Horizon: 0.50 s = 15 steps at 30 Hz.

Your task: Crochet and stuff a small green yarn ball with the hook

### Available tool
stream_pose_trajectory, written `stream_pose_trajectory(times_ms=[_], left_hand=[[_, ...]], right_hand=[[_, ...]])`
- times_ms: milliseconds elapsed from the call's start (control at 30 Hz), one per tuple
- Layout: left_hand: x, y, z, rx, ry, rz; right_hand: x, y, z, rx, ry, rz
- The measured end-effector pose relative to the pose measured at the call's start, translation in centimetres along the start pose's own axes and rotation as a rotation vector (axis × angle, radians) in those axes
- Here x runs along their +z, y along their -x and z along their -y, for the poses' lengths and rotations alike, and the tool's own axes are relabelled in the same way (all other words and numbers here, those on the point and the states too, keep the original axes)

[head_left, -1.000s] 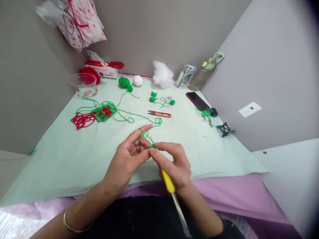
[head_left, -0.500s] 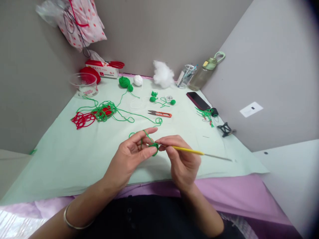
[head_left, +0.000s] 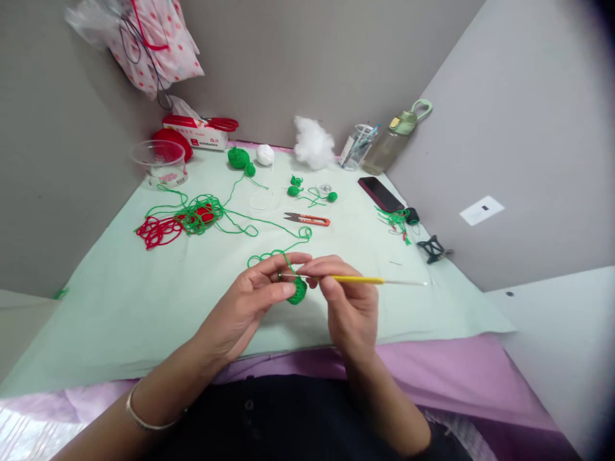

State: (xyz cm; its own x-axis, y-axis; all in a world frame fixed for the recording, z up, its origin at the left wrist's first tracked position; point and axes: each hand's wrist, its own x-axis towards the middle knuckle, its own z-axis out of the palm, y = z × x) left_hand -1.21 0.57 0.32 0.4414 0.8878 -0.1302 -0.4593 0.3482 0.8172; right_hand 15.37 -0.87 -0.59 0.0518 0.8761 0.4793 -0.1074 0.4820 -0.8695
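Between thumb and fingers, my left hand (head_left: 252, 294) pinches a small rounded green crochet piece (head_left: 298, 292). Green yarn (head_left: 289, 261) runs over its index finger, which is stretched out. My right hand (head_left: 350, 298) is closed around the yellow grip of a crochet hook (head_left: 359, 280). The hook's thin metal tip lies across the top of the crochet piece and points left, towards the left fingers. Whether a loop sits on the tip is too small to tell. Behind the hands, the working yarn trails back to a loose green tangle (head_left: 196, 218).
Orange thread snips (head_left: 307, 219) lie beyond my hands. Red yarn (head_left: 158, 232) is at left, near a clear tub (head_left: 166, 169). Green and white yarn balls (head_left: 264, 154), white stuffing (head_left: 313, 144) and a bottle (head_left: 391, 144) stand at the back. A phone (head_left: 381, 194) lies at right.
The hook has swung closer to level, and its tip reaches further left past the crochet piece. More of the green piece shows below my left thumb. My left index finger has lowered slightly.
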Motion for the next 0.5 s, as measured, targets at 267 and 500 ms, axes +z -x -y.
stream_pose_trajectory(times_ms=[267, 500], left_hand=[[0.11, 0.52, 0.32, 0.088, -0.169, 0.013], [0.04, 0.85, 0.08, 0.141, -0.336, -0.066]], right_hand=[[-0.45, 0.08, -0.39, 0.178, -0.208, -0.069], [-0.72, 0.00, -0.06, 0.124, -0.150, -0.011]])
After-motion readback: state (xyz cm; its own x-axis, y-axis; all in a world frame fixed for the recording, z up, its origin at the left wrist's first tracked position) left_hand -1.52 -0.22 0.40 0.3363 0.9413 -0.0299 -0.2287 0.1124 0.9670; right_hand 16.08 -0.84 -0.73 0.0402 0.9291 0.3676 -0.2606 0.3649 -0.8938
